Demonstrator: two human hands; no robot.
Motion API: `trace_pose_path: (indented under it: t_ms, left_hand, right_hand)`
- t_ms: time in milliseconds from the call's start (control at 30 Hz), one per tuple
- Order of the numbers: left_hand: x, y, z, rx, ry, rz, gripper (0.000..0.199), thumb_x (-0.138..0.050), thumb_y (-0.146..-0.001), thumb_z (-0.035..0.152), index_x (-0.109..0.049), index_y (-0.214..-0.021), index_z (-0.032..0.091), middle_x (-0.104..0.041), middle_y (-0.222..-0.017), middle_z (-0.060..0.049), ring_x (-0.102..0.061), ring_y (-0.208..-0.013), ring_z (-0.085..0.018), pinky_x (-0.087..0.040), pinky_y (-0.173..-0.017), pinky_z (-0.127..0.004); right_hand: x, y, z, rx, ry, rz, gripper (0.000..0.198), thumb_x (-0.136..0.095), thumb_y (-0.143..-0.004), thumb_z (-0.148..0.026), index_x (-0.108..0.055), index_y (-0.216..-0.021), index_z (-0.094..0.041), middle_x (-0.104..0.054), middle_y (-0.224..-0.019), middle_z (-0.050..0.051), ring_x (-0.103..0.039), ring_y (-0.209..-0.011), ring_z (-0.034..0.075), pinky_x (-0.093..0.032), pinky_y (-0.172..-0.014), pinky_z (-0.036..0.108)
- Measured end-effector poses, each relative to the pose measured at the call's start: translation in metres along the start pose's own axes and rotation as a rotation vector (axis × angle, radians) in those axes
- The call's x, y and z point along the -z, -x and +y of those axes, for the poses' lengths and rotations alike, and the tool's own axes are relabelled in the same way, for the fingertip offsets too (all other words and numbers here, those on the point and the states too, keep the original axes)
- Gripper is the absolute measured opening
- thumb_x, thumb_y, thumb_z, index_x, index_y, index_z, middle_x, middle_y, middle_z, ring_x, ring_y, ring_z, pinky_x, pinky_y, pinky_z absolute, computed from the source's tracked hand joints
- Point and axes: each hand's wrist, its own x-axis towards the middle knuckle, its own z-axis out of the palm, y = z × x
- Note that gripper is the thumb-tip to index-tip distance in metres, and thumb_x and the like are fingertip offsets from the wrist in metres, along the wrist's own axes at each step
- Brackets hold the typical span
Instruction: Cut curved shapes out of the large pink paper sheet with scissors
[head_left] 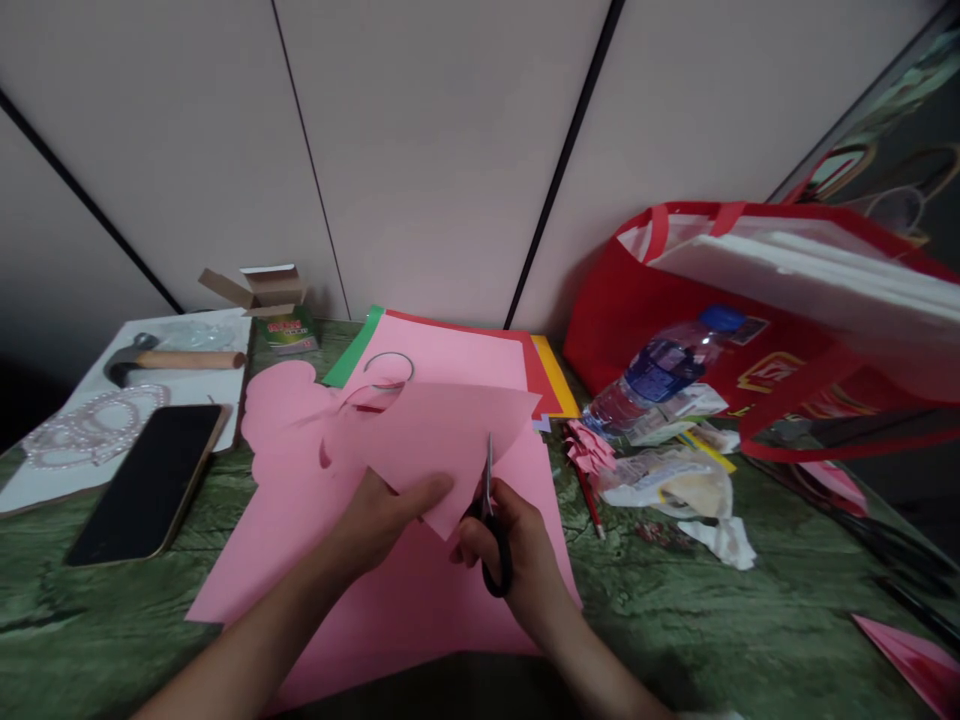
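My left hand (382, 525) pinches a piece of pink paper (442, 430) along its lower edge, thumb on top. In my right hand (517, 545) is a pair of scissors (496, 560) with black handles, its blades pointing up and away from me over the paper's right part. How far the blades are parted I cannot tell. Beneath both hands lie larger sheets of pink paper (420, 640). A scalloped pink cutout (281, 420) rests to the left. Behind the held piece, a thin metal ring (390, 357) lies on the stacked sheets.
At left are a black phone (146, 485), a hammer (187, 361), clear beads (97, 425) and an opened small box (285, 320). Right of the paper stand a water bottle (660, 370) and a red bag (600, 320), near a pink paper flower (589, 448), a pencil (592, 505) and plastic scraps (675, 480).
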Motion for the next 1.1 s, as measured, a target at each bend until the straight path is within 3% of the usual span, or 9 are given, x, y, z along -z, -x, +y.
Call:
trace_pose_path:
  t_ms: [300,733,1100]
  left_hand:
    - [-0.0032,0.0009,0.0051,-0.014,0.019,-0.078,0.009,-0.058,-0.076,0.022,-0.063,-0.071,0.015,-0.064,-0.053,-0.001,-0.059,-0.047,-0.015,-0.048,-0.047,-0.026]
    - [-0.0014,-0.0003,0.0034,-0.027,0.072,-0.029,0.007,-0.061,-0.074,0.019,-0.060,-0.081,0.017,-0.065,-0.067,-0.001,-0.061,-0.055,-0.015,-0.050,-0.050,-0.027]
    - [-0.0005,-0.0020,0.0035,-0.006,0.056,0.113,0.020,-0.067,-0.067,0.021,-0.060,-0.086,0.018,-0.066,-0.077,-0.001,-0.061,-0.068,-0.017,-0.048,-0.060,-0.028]
  right_hand:
    - [-0.0001,0.0000,0.0032,0.006,0.000,-0.002,0.021,-0.059,-0.066,-0.031,-0.047,-0.075,-0.017,-0.052,-0.049,-0.007,-0.049,-0.042,0.008,-0.040,-0.040,0.019]
    - [0.0012,0.0026,0.0034,0.001,-0.008,-0.014,0.018,-0.060,-0.066,-0.028,-0.048,-0.075,-0.018,-0.050,-0.051,-0.007,-0.049,-0.041,0.009,-0.038,-0.040,0.020]
    - [0.0013,0.0018,0.0058,0.013,-0.034,-0.013,0.015,-0.059,-0.067,-0.025,-0.048,-0.075,-0.018,-0.046,-0.047,-0.009,-0.048,-0.039,0.009,-0.036,-0.038,0.019]
